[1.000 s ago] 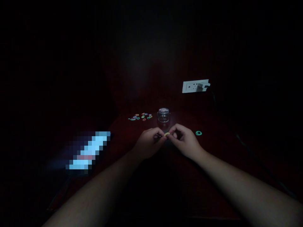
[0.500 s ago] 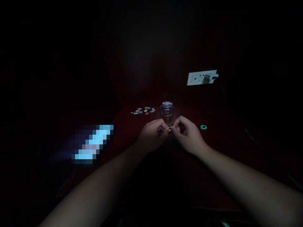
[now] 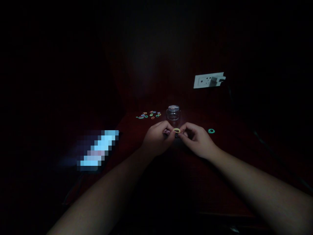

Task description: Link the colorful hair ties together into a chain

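A small yellow hair tie [image 3: 176, 130] is pinched between my two hands, its loop facing up in a round shape. My left hand [image 3: 158, 138] grips its left side between thumb and forefinger. On the other side, the thumb and forefinger of my right hand [image 3: 197, 140] close on its right edge. Just behind the fingers stands a clear jar [image 3: 173, 114] with a patterned lid; its lower part is dim and partly hidden. A green hair tie [image 3: 211, 131] lies to the right of my right hand.
Several coloured hair ties [image 3: 151, 115] lie scattered left of the jar on the dark red table [image 3: 220, 182]. A lit, blurred-out screen [image 3: 101, 148] is at the left. On the wall, a white socket [image 3: 205, 80] holds a plug. A cable runs along the right.
The yellow hair tie was stretched flat between the fingers and now shows as an open ring. Both hands stay almost in place; the view has shifted slightly.
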`<state>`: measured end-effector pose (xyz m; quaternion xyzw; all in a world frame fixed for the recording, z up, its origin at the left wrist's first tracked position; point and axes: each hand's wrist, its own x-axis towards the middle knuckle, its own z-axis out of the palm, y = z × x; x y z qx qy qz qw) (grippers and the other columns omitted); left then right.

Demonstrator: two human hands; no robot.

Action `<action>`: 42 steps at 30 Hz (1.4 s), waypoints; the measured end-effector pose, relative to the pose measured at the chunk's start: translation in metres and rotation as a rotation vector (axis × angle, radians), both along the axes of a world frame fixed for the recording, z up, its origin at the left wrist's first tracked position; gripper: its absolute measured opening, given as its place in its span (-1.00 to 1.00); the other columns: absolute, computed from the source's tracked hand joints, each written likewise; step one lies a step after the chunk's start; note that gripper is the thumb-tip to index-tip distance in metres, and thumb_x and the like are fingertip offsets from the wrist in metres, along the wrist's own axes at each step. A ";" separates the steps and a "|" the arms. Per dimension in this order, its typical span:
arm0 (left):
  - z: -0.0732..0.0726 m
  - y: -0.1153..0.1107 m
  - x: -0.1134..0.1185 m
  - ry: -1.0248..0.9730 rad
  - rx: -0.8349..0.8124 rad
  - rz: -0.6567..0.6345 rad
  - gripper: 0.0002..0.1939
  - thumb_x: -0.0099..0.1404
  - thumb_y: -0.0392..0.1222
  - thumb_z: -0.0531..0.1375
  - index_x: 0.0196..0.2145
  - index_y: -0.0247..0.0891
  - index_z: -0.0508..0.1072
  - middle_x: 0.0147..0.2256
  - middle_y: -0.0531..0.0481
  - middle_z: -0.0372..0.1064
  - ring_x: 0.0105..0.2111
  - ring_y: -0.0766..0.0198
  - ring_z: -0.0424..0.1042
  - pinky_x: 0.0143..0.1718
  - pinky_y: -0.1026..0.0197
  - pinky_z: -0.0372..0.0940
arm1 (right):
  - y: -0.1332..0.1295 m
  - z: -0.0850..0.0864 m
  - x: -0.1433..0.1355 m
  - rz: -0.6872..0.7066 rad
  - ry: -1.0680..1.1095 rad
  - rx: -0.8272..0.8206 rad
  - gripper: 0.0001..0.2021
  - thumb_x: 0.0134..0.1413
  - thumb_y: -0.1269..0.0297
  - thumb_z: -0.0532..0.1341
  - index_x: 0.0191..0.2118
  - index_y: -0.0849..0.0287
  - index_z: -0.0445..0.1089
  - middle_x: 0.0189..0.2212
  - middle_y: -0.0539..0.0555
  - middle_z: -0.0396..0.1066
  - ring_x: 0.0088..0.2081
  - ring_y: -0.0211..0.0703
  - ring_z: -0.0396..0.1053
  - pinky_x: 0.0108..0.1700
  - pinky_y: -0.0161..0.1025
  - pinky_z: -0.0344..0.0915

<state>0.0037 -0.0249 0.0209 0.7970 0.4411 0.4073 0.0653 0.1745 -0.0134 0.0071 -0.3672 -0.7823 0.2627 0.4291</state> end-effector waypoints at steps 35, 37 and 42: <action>-0.003 0.000 0.002 -0.168 -0.185 0.020 -0.93 0.20 -0.24 0.04 -0.42 -0.26 0.25 -0.54 0.12 0.23 -0.53 0.41 0.23 -0.51 0.35 0.10 | -0.001 0.001 0.005 0.634 0.333 -0.750 -0.90 0.03 0.32 0.12 -0.40 0.19 0.16 -0.80 -0.24 0.00 -0.79 -0.48 -0.12 -0.73 -0.47 -0.19; -0.003 -0.002 0.004 -0.172 -0.192 0.006 -0.94 0.21 -0.25 0.04 -0.38 -0.26 0.28 -0.51 0.11 0.27 -0.51 0.40 0.26 -0.49 0.35 0.13 | 0.000 0.002 0.006 0.666 0.325 -0.770 -0.91 0.04 0.34 0.11 -0.40 0.19 0.14 -0.81 -0.24 0.02 -0.80 -0.48 -0.11 -0.75 -0.48 -0.18; -0.004 -0.004 0.008 -0.198 -0.192 0.008 -0.91 0.22 -0.24 0.03 -0.32 -0.25 0.30 -0.46 0.07 0.34 -0.47 0.37 0.32 -0.45 0.33 0.19 | 0.000 0.004 0.008 0.697 0.318 -0.836 -0.87 0.04 0.32 0.13 -0.41 0.18 0.12 -0.80 -0.25 -0.01 -0.82 -0.48 -0.11 -0.77 -0.50 -0.13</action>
